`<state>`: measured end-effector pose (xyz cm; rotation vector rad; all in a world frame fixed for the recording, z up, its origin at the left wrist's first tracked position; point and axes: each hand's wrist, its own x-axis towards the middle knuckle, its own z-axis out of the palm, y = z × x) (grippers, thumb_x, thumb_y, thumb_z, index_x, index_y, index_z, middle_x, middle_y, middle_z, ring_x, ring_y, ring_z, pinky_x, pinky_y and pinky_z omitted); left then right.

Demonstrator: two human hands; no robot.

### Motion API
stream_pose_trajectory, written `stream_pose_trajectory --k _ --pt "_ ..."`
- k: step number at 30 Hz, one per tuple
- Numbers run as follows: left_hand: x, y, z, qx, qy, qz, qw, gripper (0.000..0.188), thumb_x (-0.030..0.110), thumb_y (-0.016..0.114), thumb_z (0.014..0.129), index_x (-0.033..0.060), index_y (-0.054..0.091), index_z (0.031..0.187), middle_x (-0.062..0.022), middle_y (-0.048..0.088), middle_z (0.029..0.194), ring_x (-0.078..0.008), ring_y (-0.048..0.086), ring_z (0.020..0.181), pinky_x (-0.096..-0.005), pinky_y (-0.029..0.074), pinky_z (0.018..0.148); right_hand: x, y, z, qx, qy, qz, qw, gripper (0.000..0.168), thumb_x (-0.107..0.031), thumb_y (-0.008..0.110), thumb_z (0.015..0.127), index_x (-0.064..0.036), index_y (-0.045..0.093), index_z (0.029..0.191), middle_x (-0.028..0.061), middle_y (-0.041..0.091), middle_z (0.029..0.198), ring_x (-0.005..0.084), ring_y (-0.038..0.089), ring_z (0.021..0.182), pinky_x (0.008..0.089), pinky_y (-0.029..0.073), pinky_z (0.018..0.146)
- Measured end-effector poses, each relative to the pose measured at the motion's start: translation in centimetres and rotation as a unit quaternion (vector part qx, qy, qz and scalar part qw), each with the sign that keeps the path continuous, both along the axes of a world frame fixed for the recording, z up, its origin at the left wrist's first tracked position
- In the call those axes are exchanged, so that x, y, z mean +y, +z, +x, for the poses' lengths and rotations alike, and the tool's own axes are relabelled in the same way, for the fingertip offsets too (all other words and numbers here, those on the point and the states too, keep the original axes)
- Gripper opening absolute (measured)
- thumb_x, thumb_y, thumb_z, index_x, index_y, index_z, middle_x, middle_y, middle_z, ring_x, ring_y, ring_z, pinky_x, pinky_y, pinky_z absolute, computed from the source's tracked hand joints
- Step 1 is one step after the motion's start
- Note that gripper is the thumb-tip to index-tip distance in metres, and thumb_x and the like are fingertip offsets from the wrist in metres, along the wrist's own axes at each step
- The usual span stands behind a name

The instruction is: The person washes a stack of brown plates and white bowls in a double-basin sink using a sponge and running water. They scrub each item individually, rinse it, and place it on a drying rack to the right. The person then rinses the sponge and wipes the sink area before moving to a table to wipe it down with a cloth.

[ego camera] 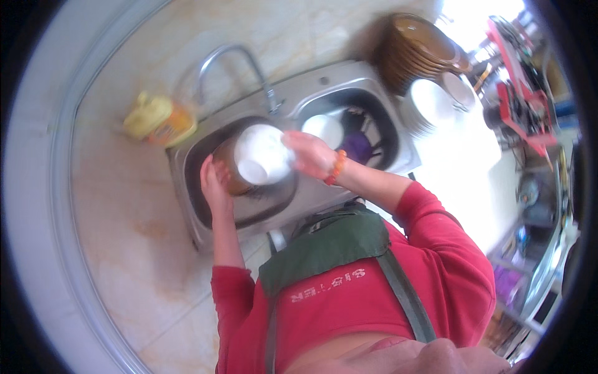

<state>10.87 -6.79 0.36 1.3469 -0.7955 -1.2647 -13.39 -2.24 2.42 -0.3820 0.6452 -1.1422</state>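
Over the left basin of a double stainless-steel sink [317, 189], my left hand [216, 182] grips the side of a brown bowl [231, 163]. A white bowl [264, 154], tilted with its foot towards me, is in my right hand [309, 152], which has it by the right side. The white bowl partly covers the brown one; whether the two touch, I cannot tell. An orange bead bracelet [336, 167] circles my right wrist. In the right basin lie another white bowl [323, 131] and a purple item [359, 148], partly hidden by my right arm.
A curved chrome faucet [233, 49] rises behind the sink. To its left stands a yellow jug [159, 121] with an orange label. Stacked brown bowls [416, 46] and stacked white bowls [427, 105] stand right of the sink. Farther right is a red rack [521, 98].
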Motion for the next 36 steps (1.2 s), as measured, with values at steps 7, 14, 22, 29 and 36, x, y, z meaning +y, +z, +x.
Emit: stream_pose_trajectory --k 7,14,22,29,36 --pt "2.8 -2.3 -8.4 -0.052 -0.130 0.034 0.990 0.025 0.016 0.045 0.093 0.0081 0.053 0.115 -0.0060 0.057 0.097 -0.0139 0.056 0.082 -0.0250 0.048 0.071 14.9 7.9 -18.7 0.421 -0.122 -0.275 0.856 0.025 -0.012 0.053 0.089 0.003 0.056 0.109 0.0065 0.061 0.084 0.0127 0.061 0.070 0.0250 0.050 0.063" --pt "3.8 -8.1 -16.8 -0.227 -0.270 -0.117 0.928 0.027 0.009 0.050 0.088 0.0045 0.055 0.114 -0.0090 0.058 0.105 -0.0169 0.057 0.091 -0.0282 0.046 0.082 17.9 4.8 -33.3 0.753 -0.380 -0.165 0.511 0.019 -0.004 0.057 0.083 -0.003 0.059 0.102 0.0127 0.059 0.082 0.0258 0.058 0.074 0.0315 0.047 0.065" --pt "3.6 -11.2 -22.2 -0.364 -0.330 -0.133 0.861 0.031 0.010 0.053 0.084 0.0075 0.056 0.115 -0.0117 0.059 0.110 -0.0182 0.056 0.092 -0.0295 0.044 0.081 12.4 -3.1 -45.1 0.786 -0.454 -0.121 0.403 0.019 -0.009 0.055 0.085 -0.003 0.059 0.103 0.0151 0.061 0.092 0.0307 0.058 0.085 0.0359 0.046 0.075" --pt "4.8 -9.8 -23.0 -0.405 -0.309 -0.109 0.854 0.032 0.007 0.052 0.082 0.0082 0.056 0.113 -0.0125 0.058 0.112 -0.0231 0.058 0.093 -0.0304 0.045 0.077 12.1 -6.9 -48.4 0.801 -0.458 -0.139 0.359 0.020 -0.004 0.055 0.084 -0.002 0.059 0.103 0.0151 0.060 0.098 0.0301 0.057 0.093 0.0357 0.045 0.082" --pt "3.9 -9.9 -23.5 -0.438 -0.289 -0.109 0.844 0.031 0.009 0.052 0.082 0.0092 0.057 0.113 -0.0114 0.057 0.113 -0.0243 0.058 0.092 -0.0305 0.045 0.074 14.9 -9.5 -46.9 0.802 -0.436 -0.146 0.382 0.023 0.004 0.054 0.083 -0.001 0.054 0.105 0.0153 0.059 0.099 0.0293 0.057 0.090 0.0337 0.046 0.080"
